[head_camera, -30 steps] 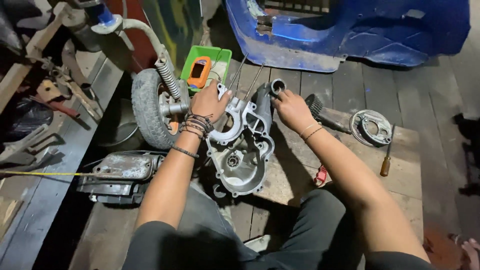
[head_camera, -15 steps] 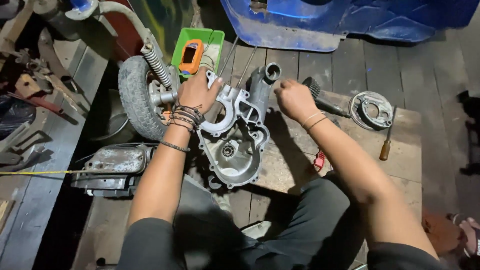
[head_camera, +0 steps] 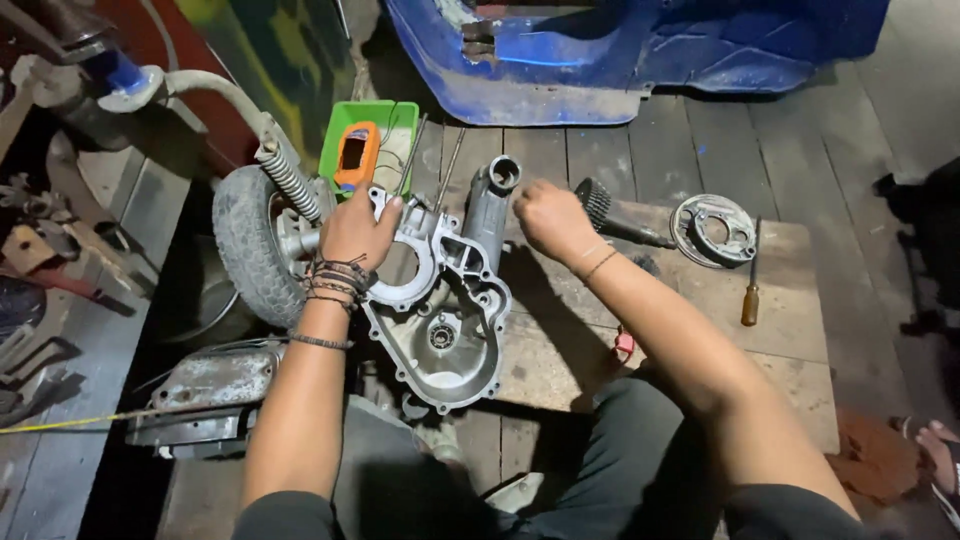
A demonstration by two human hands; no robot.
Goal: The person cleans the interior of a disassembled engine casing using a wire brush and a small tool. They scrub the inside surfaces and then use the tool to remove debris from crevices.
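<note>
The left hand lay palm-down on the upper left part of a grey engine casing, fingers spread and curved over its rim, pressing rather than clamped round anything; dark cord bracelets circled the wrist; the right hand rested with curled fingers against the casing's upright tubular end, though whether those fingers gripped the tube or only touched it I could not tell.

Nearest the person, dark trousers covered the knees at the near edge of a worn wooden board; the casing lay at the board's left edge, its bearing hole facing up, its rounded end toward the person; off the board's near left corner sat a rusty grey metal cover, with a yellow cord running away from it to the left.

Toward the board's right edge a wooden-handled screwdriver lay pointing away; beyond it, near the far right corner, lay a round brake plate; a black brush lay just beside the right hand.

Left of the casing stood a small tyred wheel with a coil spring above it; farther off sat a green tray holding an orange meter; at the far end of the plank floor rose a blue scooter body.
</note>
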